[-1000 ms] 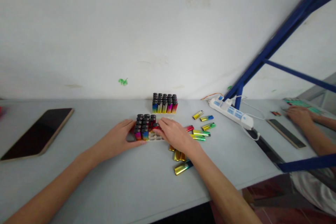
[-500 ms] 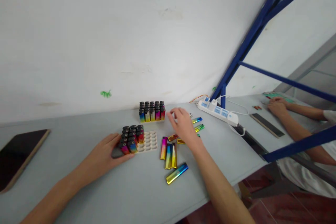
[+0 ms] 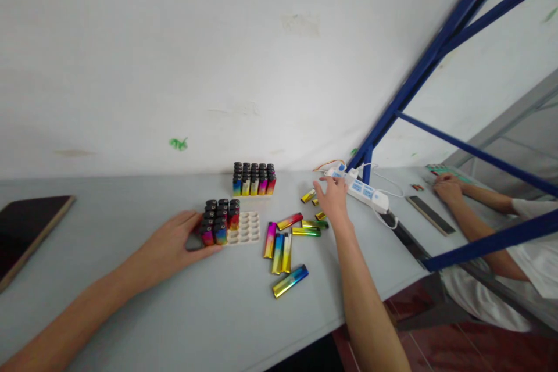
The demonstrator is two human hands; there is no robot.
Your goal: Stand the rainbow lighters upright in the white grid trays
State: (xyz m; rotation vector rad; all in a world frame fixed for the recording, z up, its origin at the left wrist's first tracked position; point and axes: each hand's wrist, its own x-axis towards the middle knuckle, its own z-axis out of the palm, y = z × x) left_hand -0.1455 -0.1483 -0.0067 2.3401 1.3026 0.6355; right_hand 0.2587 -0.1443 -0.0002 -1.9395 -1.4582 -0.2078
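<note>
My left hand (image 3: 178,239) curls round the left end of a white tray (image 3: 244,229) with round-edged slots, thumb along the front. Black-topped, rainbow-coloured lighters (image 3: 220,224) stand upright in the tray's left part; its right slots are bare. My right hand (image 3: 335,200) hovers at the back right, fingers apart and bent down, nothing visible in them. Beneath and beside it lie loose shiny lighters, including a gold one (image 3: 308,196) and a green-gold one (image 3: 306,232). Closer to me are a pink-gold lighter (image 3: 269,240) and a blue-gold lighter (image 3: 290,281).
A second block of upright lighters (image 3: 254,179) stands by the wall. A white power strip (image 3: 361,189) with cables lies behind my right hand. A dark flat panel (image 3: 30,232) is at left. Blue metal bars (image 3: 403,81) rise at right, with another person's hands (image 3: 449,186) beyond.
My right hand has moved right and back from beside the rear block, towards the power strip, uncovering loose lighters. My left hand keeps its place at the tray. The view has shifted slightly.
</note>
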